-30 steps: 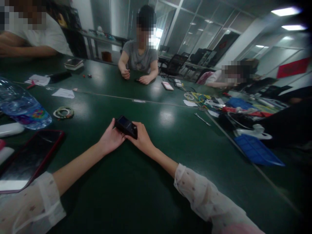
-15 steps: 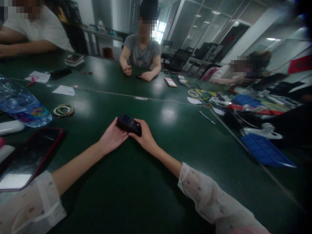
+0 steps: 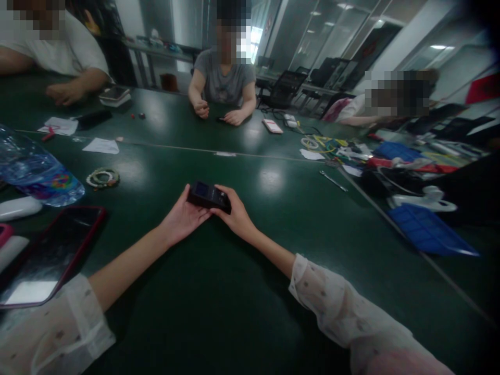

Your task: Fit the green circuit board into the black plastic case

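Between my two hands is a small black box-shaped electronic device (image 3: 209, 197) with a dark bluish screen at its left end and small markings or buttons toward its right end. My left hand (image 3: 184, 216) supports it from the left and below, thumb along its left edge. Around its right end, my right hand (image 3: 234, 211) is closed with thumb and fingers. The device is held low over the green table (image 3: 219, 291); whether it touches the surface I cannot tell. Its underside is hidden by my fingers.
At my left lie a red-edged phone (image 3: 58, 250), a plastic water bottle (image 3: 39, 169) and beaded bracelets (image 3: 102, 178). On the right are a pen-like rod (image 3: 333, 180), a blue plastic tray (image 3: 429, 229) and tangled cables (image 3: 324, 146). Across the table a person in grey (image 3: 222, 78) sits.
The device has turned slightly and shifted a little right in my hands, which still hold it. At the far left, a person's arm has moved toward the right.
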{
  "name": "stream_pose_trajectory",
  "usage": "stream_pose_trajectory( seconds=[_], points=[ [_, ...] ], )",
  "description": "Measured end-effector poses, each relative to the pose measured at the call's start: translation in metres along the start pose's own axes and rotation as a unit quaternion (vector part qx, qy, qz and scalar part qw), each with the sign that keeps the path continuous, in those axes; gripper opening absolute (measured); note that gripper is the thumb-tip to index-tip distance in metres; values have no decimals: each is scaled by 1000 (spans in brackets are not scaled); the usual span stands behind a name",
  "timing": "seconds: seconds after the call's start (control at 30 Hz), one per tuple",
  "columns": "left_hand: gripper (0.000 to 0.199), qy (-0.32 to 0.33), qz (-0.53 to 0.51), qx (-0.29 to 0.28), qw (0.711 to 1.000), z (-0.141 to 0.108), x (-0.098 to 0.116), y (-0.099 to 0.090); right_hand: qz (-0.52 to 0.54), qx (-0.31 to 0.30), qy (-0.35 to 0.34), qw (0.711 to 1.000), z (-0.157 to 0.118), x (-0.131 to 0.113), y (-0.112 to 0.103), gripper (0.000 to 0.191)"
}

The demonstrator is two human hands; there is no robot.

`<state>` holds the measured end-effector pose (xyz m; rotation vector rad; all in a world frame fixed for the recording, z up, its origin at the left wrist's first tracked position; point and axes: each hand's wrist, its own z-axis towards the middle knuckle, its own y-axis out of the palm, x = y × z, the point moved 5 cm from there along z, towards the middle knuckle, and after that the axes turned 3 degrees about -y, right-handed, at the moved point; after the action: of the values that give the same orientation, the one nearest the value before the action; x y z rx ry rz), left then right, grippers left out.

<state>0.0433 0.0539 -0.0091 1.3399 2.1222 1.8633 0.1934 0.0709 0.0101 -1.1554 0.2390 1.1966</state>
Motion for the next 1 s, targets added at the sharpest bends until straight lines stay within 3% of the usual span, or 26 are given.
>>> stream_pose_trajectory(
  seconds=[0.33, 0.57, 0.77, 1.0],
  points=[
    [51, 7, -4, 25, 1000, -4, 5, 0, 40, -25, -26, 999, 3, -2, -3, 59],
    [67, -10, 13, 19, 1000, -3, 3, -8, 97, -95, -45, 990, 5, 2, -9, 59],
    [64, -18, 19, 52, 998, -6, 2, -4, 106, -97, -38, 989, 3, 1, -9, 59],
    [67, -10, 22, 41, 999, -8, 2, 1, 100, -97, -35, 990, 3, 2, -9, 59]
  ],
)
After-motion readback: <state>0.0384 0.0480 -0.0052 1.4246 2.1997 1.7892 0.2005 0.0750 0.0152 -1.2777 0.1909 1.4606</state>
